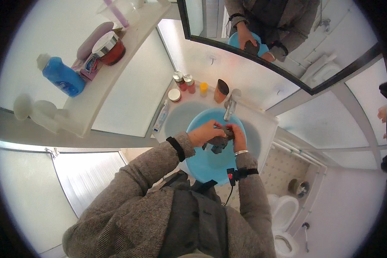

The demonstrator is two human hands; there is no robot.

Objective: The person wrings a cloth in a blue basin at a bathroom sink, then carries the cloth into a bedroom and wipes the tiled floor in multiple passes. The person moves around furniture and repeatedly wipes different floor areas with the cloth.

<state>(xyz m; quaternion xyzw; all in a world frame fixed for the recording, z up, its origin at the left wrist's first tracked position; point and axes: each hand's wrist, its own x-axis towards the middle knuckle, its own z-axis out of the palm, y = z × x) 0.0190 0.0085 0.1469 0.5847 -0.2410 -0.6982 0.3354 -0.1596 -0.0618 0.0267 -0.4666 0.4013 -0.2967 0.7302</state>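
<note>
A crumpled dark grey cloth (219,145) hangs bunched between my hands; whether it is a sock or some other small piece is hard to make out. My left hand (203,133) is closed on its left side. On its right upper side, my right hand (238,136) grips it with bent fingers. Both hands are over a round light-blue basin (198,165), which sits in the white washbasin (176,120) and overhangs its front. Just beyond my hands, the metal tap (231,105) reaches over the basin's far rim.
Behind the basin stand an orange-and-black container (221,91), a yellow-capped jar (204,89), red bottles (189,84) and a white-lidded jar (174,95). A toothpaste tube (161,116) lies left. The upper-left shelf holds a blue bottle (63,77). A mirror (305,43) hangs ahead; a toilet (284,210) stands right.
</note>
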